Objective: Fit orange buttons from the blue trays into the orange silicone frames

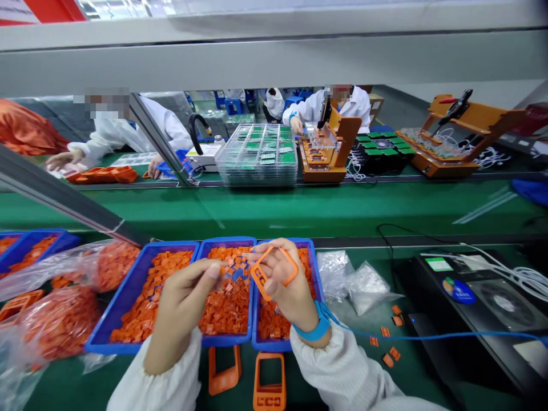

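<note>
My right hand [295, 297] holds up an orange plastic frame [294, 264] with a large rectangular opening and small cut-outs at one end. A blue strap [317, 324] circles that wrist. To its left, my left hand [182, 302] is pinched, thumb against forefinger; whatever sits at the fingertips blends with the orange behind it. Both hands are above blue bins, a left bin [95, 337], a middle bin [229, 341] and a right bin [274, 345], filled with small orange plastic pieces [225, 305]. Two more orange frames, one [225, 385] beside another [269, 397], lie on the green mat below.
Bags of orange parts [60, 322] lie at left. Clear bags [369, 287] and loose orange pieces [394, 354] lie right of the bins, near a black machine [475, 319]. Across the green divider [278, 208], co-workers sit behind stacked trays [259, 165] and an orange fixture [327, 157].
</note>
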`<state>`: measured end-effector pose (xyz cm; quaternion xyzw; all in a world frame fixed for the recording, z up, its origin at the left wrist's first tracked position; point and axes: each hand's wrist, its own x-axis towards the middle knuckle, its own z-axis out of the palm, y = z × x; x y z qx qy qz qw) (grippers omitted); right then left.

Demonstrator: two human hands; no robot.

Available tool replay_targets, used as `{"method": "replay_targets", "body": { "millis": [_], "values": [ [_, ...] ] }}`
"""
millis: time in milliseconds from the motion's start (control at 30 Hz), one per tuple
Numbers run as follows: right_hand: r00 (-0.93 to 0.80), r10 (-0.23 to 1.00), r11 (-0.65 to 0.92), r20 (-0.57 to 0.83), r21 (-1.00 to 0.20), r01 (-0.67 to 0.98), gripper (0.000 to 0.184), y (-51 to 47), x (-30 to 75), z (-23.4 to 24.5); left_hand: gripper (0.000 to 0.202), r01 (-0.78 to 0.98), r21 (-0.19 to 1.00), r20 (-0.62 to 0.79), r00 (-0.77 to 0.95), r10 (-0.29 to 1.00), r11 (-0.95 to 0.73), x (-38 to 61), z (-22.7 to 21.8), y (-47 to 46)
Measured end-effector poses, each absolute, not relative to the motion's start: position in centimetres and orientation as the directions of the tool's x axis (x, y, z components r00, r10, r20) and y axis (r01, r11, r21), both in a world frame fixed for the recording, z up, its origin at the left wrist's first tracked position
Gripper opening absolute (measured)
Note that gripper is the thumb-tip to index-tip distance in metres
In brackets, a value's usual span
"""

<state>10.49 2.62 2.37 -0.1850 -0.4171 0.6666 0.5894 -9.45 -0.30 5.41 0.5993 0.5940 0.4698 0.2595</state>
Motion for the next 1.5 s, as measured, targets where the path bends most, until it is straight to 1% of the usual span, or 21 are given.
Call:
{"method": "replay_targets", "body": {
  "millis": [133,233,400,533,600,667,733,800,900,967,1133,1200,1267,1333,1500],
  "values": [
    [-0.175,0.941,0.121,0.289,-0.771,-0.626,0.074,2.5,10.5,2.0,0.042,0.394,0.884,0.281,-0.019,0.959,-0.252,-7.1,5.5,0.7],
    [-0.171,0.939,0.144,0.299,-0.792,-0.593,0.079,2.5,10.5,1.6,0.039,0.321,0.91,0.262,0.04,0.964,-0.261,-7.0,5.1,1.1],
    [-0.183,0.94,0.138,0.288,-0.813,-0.565,0.085,2.5,10.3,1.1,0.025,0.204,0.962,0.176,0.038,0.984,-0.18,-7.4,4.3,1.3],
    [-0.156,0.937,0.184,0.311,-0.825,-0.535,0.084,2.4,10.3,0.9,0.027,0.154,0.97,0.186,0.028,0.982,-0.188,-7.4,4.1,1.3],
    [-0.122,0.933,0.237,0.339,-0.832,-0.501,0.085,2.4,10.2,0.8,0.027,0.092,0.986,0.139,0.013,0.99,-0.14,-7.3,4.1,1.2],
    [-0.073,0.911,0.332,0.406,-0.827,-0.453,0.087,2.4,10.2,0.6,0.025,0.005,0.996,0.088,-0.016,0.996,-0.088,-7.1,4.1,1.1],
    [-0.027,0.867,0.447,0.498,-0.799,-0.402,0.089,2.3,10.1,0.5,0.023,-0.096,0.992,0.083,-0.048,0.995,-0.087,-6.5,4.0,0.9],
    [-0.017,0.82,0.527,0.572,-0.767,-0.365,0.088,2.1,9.9,0.5,0.027,-0.25,0.965,0.066,-0.072,0.995,-0.082,-5.6,3.8,0.6],
    [-0.051,0.794,0.56,0.605,-0.762,-0.324,0.089,1.6,9.8,0.7,0.031,-0.492,0.87,-0.047,-0.035,0.998,0.024,-3.9,3.3,0.2],
    [-0.062,0.793,0.568,0.605,-0.773,-0.282,0.089,1.4,9.7,0.8,0.031,-0.569,0.819,-0.093,-0.005,0.996,0.074,-3.0,3.1,0.0],
    [-0.051,0.766,0.628,0.641,-0.763,-0.151,0.089,1.2,9.8,0.8,0.03,-0.592,0.805,-0.095,-0.051,0.994,0.047,-2.4,3.2,-0.1],
    [-0.044,0.752,0.647,0.657,-0.75,-0.141,0.088,1.3,9.9,0.8,0.031,-0.576,0.813,-0.111,-0.005,0.994,0.088,-2.6,3.3,0.0],
    [-0.048,0.736,0.665,0.676,-0.734,-0.139,0.085,1.4,10.0,0.9,0.035,-0.532,0.833,-0.121,0.099,0.988,0.155,-2.9,3.4,0.1],
    [-0.069,0.718,0.684,0.692,-0.721,-0.115,0.082,1.5,10.1,1.1,0.038,-0.478,0.858,-0.119,0.17,0.978,0.187,-3.1,3.6,0.2],
    [-0.096,0.667,0.742,0.739,-0.67,-0.008,0.078,1.6,10.2,1.6,0.037,-0.44,0.886,-0.085,0.155,0.984,0.145,-3.4,3.6,0.0]
  ]
}}
